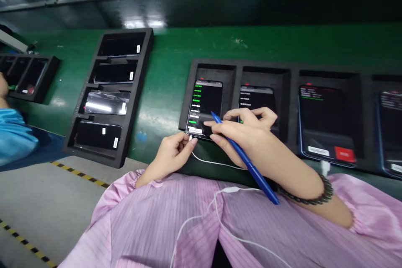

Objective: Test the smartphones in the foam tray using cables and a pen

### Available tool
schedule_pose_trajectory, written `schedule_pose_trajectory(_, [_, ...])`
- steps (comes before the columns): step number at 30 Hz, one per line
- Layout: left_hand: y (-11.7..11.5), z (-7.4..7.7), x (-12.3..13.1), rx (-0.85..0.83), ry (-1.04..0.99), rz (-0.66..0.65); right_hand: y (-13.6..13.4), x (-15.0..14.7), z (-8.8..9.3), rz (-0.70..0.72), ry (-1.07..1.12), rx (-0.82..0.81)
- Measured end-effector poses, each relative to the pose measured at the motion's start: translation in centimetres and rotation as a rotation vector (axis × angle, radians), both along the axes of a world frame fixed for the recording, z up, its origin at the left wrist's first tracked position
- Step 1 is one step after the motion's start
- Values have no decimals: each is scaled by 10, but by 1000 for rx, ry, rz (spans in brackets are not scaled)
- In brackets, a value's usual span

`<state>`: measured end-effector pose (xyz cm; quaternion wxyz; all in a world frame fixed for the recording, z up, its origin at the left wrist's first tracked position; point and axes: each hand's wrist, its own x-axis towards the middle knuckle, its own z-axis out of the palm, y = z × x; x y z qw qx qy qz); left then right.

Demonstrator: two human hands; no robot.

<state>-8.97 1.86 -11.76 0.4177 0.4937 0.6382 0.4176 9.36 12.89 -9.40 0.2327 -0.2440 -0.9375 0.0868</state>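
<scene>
A smartphone (204,104) with green and white text lines on its dark screen lies tilted in the leftmost compartment of a black foam tray (185,109). At its lower edge my left hand (174,150) pinches the small white plug (190,137) of an earphone cable (216,162). My right hand (248,138) holds a blue pen (248,161), and one of its fingertips reaches the lower right of that screen. Partly behind this hand, a second lit phone (256,97) sits in the neighbouring compartment.
To the right lie a phone with a red on-screen button (326,121) and another lit phone (391,125). A second black tray (133,113) holds several phones on the left. Beyond it are another tray (52,75) and a co-worker's blue sleeve (15,136). The cable crosses my lap.
</scene>
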Motion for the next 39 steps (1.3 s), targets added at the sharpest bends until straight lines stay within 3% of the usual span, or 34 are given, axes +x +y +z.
schedule_pose_trajectory(7, [-1, 0, -1, -25, -20, 1, -1, -1, -4, -164, 2, -6])
schedule_pose_trajectory(14, [-1, 1, -1, -33, -18, 0, -1, 2, -1, -137, -21, -72])
schedule_pose_trajectory(39, [1, 1, -1, -51, -30, 2, 2, 3, 6, -130, 0, -61])
